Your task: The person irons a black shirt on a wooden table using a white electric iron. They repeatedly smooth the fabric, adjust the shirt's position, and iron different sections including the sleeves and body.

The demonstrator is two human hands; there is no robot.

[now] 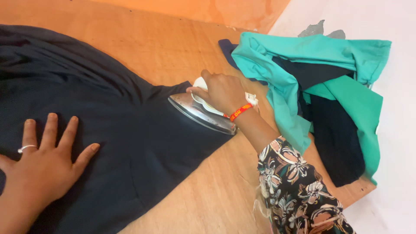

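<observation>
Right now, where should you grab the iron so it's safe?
Grab the iron by its white handle on top, coming from above and behind, as the right hand does. The shiny metal plate faces down on the dark cloth, its pointed tip aimed away, so only the handle is free to hold. The left hand lies flat on the cloth, well away.

The garment [108, 130] was dark navy; the heap [320, 86] teal and black. The sleeve [299, 190] bore pale flowers (wristband [240, 112] orange).
</observation>
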